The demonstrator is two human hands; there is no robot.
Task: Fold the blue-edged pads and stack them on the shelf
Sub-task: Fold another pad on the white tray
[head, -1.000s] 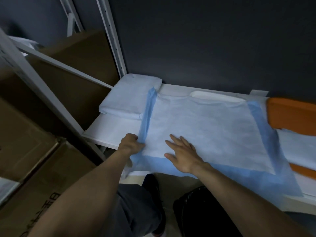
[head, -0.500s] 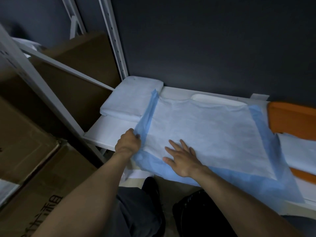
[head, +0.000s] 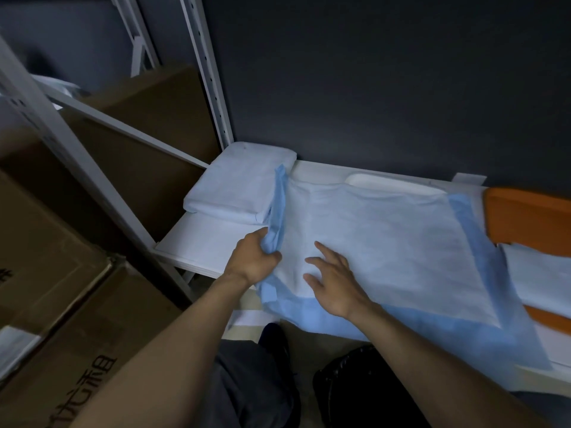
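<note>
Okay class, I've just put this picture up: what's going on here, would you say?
A person is partway through folding a blue-edged pad spread on a white shelf. The left hand grips the pad's left blue border, bunched and raised off the shelf, while the right hand rests with fingers spread on the white middle. A folded pad sits at the shelf's back left corner.

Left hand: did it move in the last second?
Yes. The left hand edged onto the shelf, toward the folded stack, bunching the blue-edged pad.
</note>
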